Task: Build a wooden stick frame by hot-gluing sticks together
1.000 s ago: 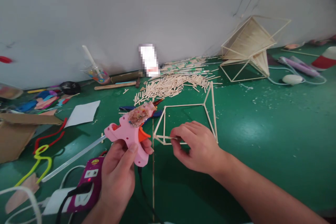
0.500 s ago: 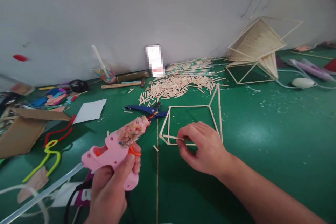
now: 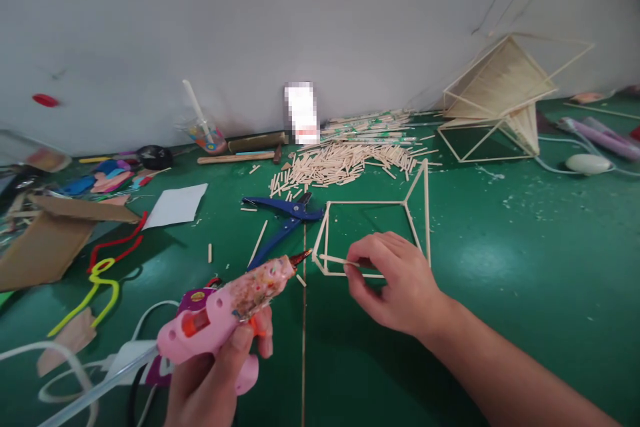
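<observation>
My left hand (image 3: 220, 360) is wrapped round a pink hot glue gun (image 3: 215, 320), its fingers at the orange trigger. A clear glue stick (image 3: 110, 377) runs out of the gun's back, and its dark nozzle points at the near left corner of a wooden stick frame (image 3: 365, 203). Tip and corner look very close; I cannot tell whether they touch. My right hand (image 3: 395, 280) pinches a short thin wooden stick (image 3: 334, 258) between thumb and finger, its free end near that same corner. The hand hides part of the frame's near side.
Blue pliers (image 3: 285, 217) lie left of the frame. Behind it is a pile of short sticks (image 3: 335, 165), with a phone (image 3: 302, 113) against the wall. A larger stick model (image 3: 505, 107) stands back right. Cardboard (image 3: 55, 233), pipe cleaners (image 3: 103, 283) and white cables (image 3: 75, 373) are at left.
The glue gun has moved down and its nozzle now reaches the frame's near left corner, uncovering more of the pliers. My right hand keeps its pinch on the stick. The view has shifted slightly.
</observation>
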`<state>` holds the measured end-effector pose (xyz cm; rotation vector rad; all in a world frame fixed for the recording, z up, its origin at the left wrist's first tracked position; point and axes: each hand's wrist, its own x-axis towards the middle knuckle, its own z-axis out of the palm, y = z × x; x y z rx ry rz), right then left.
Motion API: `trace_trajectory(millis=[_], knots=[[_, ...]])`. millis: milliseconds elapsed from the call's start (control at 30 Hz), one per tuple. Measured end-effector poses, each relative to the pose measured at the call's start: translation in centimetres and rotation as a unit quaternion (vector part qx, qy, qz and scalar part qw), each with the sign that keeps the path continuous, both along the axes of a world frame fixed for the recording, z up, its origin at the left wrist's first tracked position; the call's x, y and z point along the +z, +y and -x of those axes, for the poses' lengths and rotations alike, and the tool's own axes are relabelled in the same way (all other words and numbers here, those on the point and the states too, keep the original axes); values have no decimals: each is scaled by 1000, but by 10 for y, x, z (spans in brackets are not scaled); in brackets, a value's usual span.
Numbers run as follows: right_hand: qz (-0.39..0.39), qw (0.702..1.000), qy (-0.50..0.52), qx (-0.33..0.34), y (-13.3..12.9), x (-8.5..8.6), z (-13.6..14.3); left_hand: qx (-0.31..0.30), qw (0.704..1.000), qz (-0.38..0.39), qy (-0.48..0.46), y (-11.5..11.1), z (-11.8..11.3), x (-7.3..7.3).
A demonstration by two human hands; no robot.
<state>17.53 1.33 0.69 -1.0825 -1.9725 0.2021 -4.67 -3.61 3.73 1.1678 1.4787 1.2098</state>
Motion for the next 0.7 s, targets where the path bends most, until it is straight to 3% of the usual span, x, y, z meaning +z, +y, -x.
trace_trajectory(millis=[167, 700], knots=[[-2, 1000, 1, -2, 0, -1, 0, -5, 999, 35, -8, -4, 2, -7], [-3, 1000, -1, -10, 0, 0, 2, -18, 999, 2, 36, -2, 2, -6]])
